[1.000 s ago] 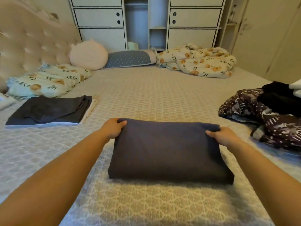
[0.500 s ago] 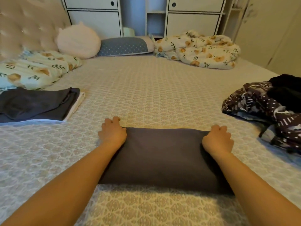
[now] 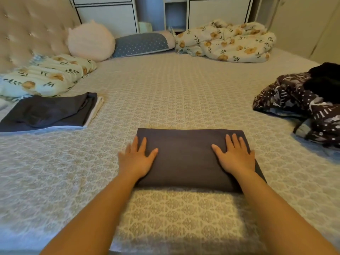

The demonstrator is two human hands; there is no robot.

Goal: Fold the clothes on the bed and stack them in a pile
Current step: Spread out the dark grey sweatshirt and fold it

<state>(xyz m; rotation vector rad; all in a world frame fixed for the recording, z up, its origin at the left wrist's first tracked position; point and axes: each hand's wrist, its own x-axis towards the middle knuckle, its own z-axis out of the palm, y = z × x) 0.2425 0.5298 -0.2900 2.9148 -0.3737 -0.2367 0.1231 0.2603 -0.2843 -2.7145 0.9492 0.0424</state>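
A dark grey garment (image 3: 185,157), folded into a neat rectangle, lies on the patterned bed (image 3: 165,92) right in front of me. My left hand (image 3: 137,159) lies flat with spread fingers on its left end, partly over the edge. My right hand (image 3: 234,156) presses flat on its right end. At the left a pile of folded clothes (image 3: 47,112) rests on the bed, dark grey on top with pale layers beneath. At the right edge sits a heap of unfolded clothes (image 3: 301,105), dark with white print, a black piece on top.
Along the head of the bed are a floral pillow (image 3: 46,78), a round pink cushion (image 3: 91,42), a dotted grey bolster (image 3: 141,44) and a crumpled floral blanket (image 3: 226,42). White cabinets (image 3: 106,15) stand behind. A tufted headboard (image 3: 31,28) is at the left.
Both hands let go of the garment's far corners and now lie flat on top of it. The fold has been laid down, and the garment is a shorter rectangle.
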